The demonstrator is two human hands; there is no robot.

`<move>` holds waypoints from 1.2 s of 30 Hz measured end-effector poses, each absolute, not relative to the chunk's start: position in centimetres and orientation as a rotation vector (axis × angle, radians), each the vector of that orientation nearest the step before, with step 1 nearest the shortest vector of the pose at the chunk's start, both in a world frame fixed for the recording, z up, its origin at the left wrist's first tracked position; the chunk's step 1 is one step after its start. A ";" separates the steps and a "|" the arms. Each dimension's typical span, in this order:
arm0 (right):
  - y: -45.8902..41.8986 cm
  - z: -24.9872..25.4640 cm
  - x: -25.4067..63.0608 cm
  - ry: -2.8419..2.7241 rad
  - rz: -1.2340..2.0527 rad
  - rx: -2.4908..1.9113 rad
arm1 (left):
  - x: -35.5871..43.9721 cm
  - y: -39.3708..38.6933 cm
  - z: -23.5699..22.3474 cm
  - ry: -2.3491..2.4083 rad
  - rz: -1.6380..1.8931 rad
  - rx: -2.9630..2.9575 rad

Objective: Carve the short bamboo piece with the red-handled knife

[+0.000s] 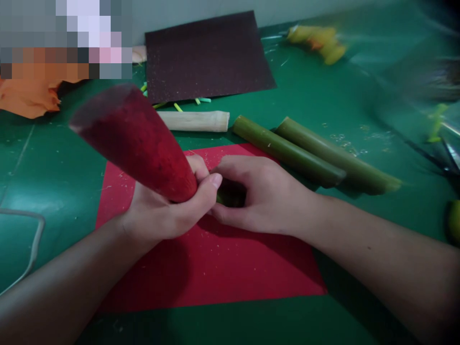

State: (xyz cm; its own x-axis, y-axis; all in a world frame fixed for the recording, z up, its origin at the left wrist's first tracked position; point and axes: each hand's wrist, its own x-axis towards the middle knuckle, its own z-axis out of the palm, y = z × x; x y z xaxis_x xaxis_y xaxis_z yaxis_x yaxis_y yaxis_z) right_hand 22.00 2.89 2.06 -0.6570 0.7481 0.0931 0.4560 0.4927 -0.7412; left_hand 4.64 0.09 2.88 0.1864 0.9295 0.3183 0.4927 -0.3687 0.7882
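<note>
My left hand (172, 211) is closed round the narrow lower end of a thick red tapered cylinder (143, 148). The cylinder tilts up to the left, and its wide flat end looks dark. Right beside it, my right hand (255, 191) has its fingers curled round a dark green piece (232, 193), seen only through the gap between thumb and fingers. Both hands touch or nearly touch at the fingertips, above a red sheet (215, 273) flecked with pale shavings. What lies between the fingertips is hidden.
Behind the hands lie two green bamboo tubes (287, 148) and a pale peeled tube (201, 121). A dark sheet (208, 57) rests at the back with small coloured bits near it. Orange crumpled material (28, 98) is left, a yellow item (316, 40) far right, a grey cord (38, 239) nearer.
</note>
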 end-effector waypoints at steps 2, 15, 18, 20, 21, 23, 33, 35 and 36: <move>2.9 2.1 22.0 -2.332 0.983 -0.988 | 4.8 0.1 3.0 1.358 1.108 1.912; 3.1 2.1 22.1 -2.377 0.966 -0.928 | 5.3 0.0 3.1 1.439 1.238 1.723; 3.1 2.2 22.1 -2.356 0.976 -0.931 | 5.1 -0.1 3.1 1.420 1.183 1.783; 3.0 2.1 22.1 -2.334 0.998 -0.944 | 5.1 0.0 3.1 1.379 1.168 1.833; 2.9 2.1 22.0 -2.324 1.011 -0.954 | 5.0 0.0 3.1 1.364 1.157 1.858; 2.9 2.1 22.0 -2.317 1.025 -0.969 | 5.0 0.1 3.1 1.360 1.134 1.888; 2.9 2.3 21.8 -2.343 0.964 -1.025 | 5.4 0.1 3.1 1.539 1.328 1.674; 2.8 2.3 21.8 -2.357 0.976 -1.030 | 5.3 0.2 2.9 1.501 1.346 1.667; 2.8 2.3 21.8 -2.359 0.983 -1.031 | 5.2 0.2 2.9 1.471 1.333 1.685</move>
State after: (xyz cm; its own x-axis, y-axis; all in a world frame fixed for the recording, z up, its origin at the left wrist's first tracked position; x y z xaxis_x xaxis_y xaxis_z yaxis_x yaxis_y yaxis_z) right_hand 21.82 2.84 2.29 -0.6570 0.7511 0.0654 0.4825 0.4856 -0.7290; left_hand 5.19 0.22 2.87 -0.0807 0.9417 0.3266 0.4176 -0.2656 0.8689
